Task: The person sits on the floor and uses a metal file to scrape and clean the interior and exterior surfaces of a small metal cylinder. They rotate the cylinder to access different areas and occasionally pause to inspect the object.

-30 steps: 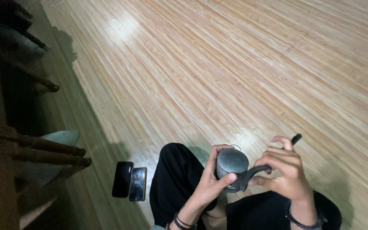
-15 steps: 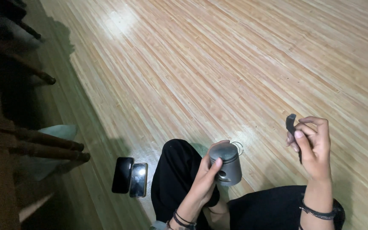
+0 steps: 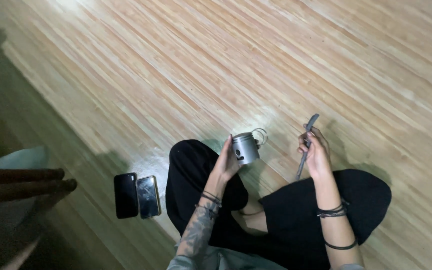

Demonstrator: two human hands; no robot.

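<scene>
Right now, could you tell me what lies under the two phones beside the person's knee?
The two phones lie flat, side by side, directly on the wooden floor; nothing else shows beneath them. Whatever their bodies cover is hidden.

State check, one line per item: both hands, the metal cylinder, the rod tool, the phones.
left hand: gripping the grey metal cylinder, held above the lap
right hand: closed on the thin dark rod, apart from the cylinder
wire ring: at the cylinder's top
two phones: flat on the wooden floor, side by side, screens dark
</scene>
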